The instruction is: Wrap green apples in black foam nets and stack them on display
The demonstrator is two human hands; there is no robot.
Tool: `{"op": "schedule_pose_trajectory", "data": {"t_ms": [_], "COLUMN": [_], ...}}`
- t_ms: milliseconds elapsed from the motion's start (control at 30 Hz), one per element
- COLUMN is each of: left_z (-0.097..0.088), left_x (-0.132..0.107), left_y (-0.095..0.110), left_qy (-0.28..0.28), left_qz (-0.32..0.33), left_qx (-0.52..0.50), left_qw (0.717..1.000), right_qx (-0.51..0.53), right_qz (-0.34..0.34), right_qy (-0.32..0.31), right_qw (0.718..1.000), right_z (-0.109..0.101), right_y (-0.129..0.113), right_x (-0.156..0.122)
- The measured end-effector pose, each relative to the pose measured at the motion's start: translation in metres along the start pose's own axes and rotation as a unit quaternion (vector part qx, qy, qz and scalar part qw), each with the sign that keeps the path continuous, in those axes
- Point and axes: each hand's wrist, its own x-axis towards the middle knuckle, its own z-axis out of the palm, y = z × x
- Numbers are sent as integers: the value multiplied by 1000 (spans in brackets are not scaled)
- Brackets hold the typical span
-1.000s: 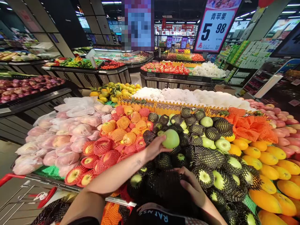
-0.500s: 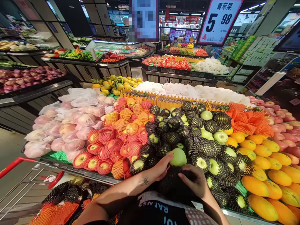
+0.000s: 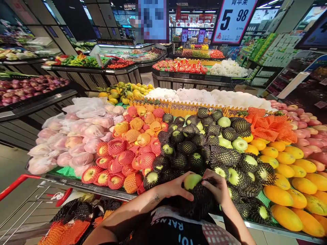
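A green apple (image 3: 192,181) sits half inside a black foam net sleeve (image 3: 200,200), close to my chest at the front edge of the fruit stand. My left hand (image 3: 176,188) is closed on the apple's left side and the sleeve. My right hand (image 3: 216,186) pinches the sleeve's upper rim on the right. Just beyond them lies a pile of green apples in black nets (image 3: 204,149), with a few bare green apples (image 3: 238,144) among them.
Red and orange netted apples (image 3: 127,149) and bagged pink apples (image 3: 74,136) lie to the left, oranges (image 3: 288,170) to the right. A red-handled shopping cart (image 3: 33,204) holding loose black and orange nets (image 3: 68,217) stands lower left. A price sign (image 3: 233,20) hangs above.
My left hand brought the bare apple back from the pile toward my chest. Both hands have drawn the black net up around its lower half.
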Motion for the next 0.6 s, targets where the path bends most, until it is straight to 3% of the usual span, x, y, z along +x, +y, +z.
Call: {"op": "schedule_pose_trajectory", "data": {"t_ms": [167, 300, 367, 500, 600], "left_z": [0, -1, -2, -2, -2], "left_x": [0, -2, -2, 4, 10], "left_y": [6, 4, -1, -15, -19], "left_qy": [-42, -65, -17, 137, 195], "left_qz": [-51, -70, -66, -64, -59], "left_qx": [26, 36, 4, -125, -175], "left_qw": [997, 995, 998, 981, 963], "right_qx": [67, 142, 201, 296, 292], "right_qz": [103, 218, 279, 365, 354], "right_qy": [-34, -45, -35, -7, 15], "right_qw": [992, 965, 938, 883, 888], "right_z": [8, 17, 22, 33, 37], "right_y": [-2, -2, -1, 3, 9], "right_x": [9, 21, 25, 26, 21]}}
